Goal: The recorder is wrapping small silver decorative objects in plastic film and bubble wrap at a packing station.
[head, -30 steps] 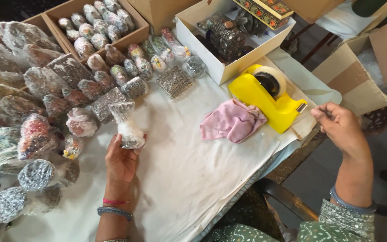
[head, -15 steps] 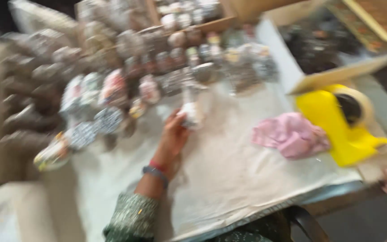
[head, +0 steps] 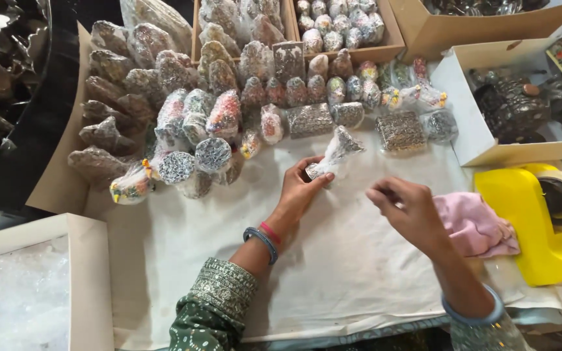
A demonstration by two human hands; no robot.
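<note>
Left hand (head: 299, 188) pinches a small ornament bagged in clear crinkly film (head: 332, 158), just above table centre, its twisted top pointing toward 1 o'clock. Right hand (head: 410, 209), at its 4 o'clock, is loosely curled, fingertips pinched together; whether they carry anything, cannot tell. Risk: the slippery film could untwist or slide from the pinch, tipping the piece into the wrapped glittery ornaments (head: 229, 110) at 10 o'clock. Soft pink cloth (head: 473, 224) and glossy yellow tape dispenser (head: 531, 221) at 3 o'clock; white paper-covered table (head: 183, 260).

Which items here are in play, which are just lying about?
In play:
left hand holding wrapped piece
right hand, fingers pinched, contents unclear

Lying about:
pink cloth
yellow tape dispenser
rows of wrapped pieces
boxes
</note>
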